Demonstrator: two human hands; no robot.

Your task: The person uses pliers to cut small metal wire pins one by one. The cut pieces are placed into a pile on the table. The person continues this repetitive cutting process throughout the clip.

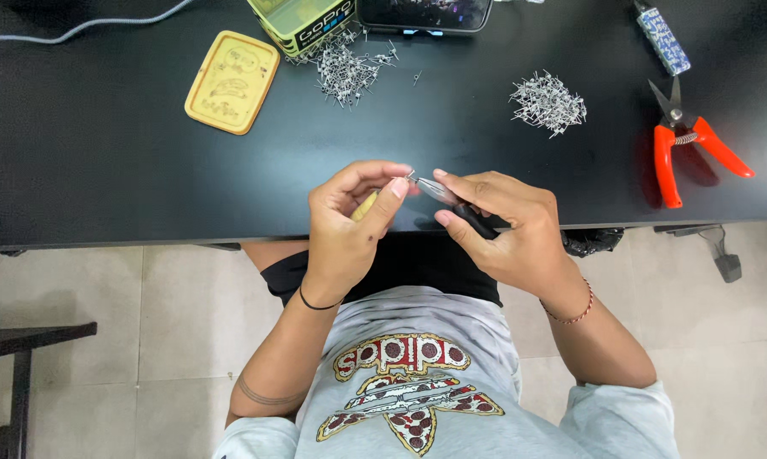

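Observation:
My left hand [349, 217] pinches a tiny metal piece [410, 177] between thumb and forefinger, with a yellowish handle [365, 206] tucked in its palm. My right hand [507, 225] grips small pliers [439, 190] with dark handles, and their silver jaws meet the metal piece at my left fingertips. Both hands hover over the front edge of the black table [103, 170]. Two heaps of small wire pieces lie further back: one [345, 70] at centre, one [548, 103] to the right.
A yellow tin lid [231, 82] and its green-yellow tin [303, 21] sit at the back left. Orange-handled snips [685, 140] lie at the right. A dark phone [424, 14] and a patterned blue tube [662, 38] rest along the back. A grey cable [77, 27] runs at far left.

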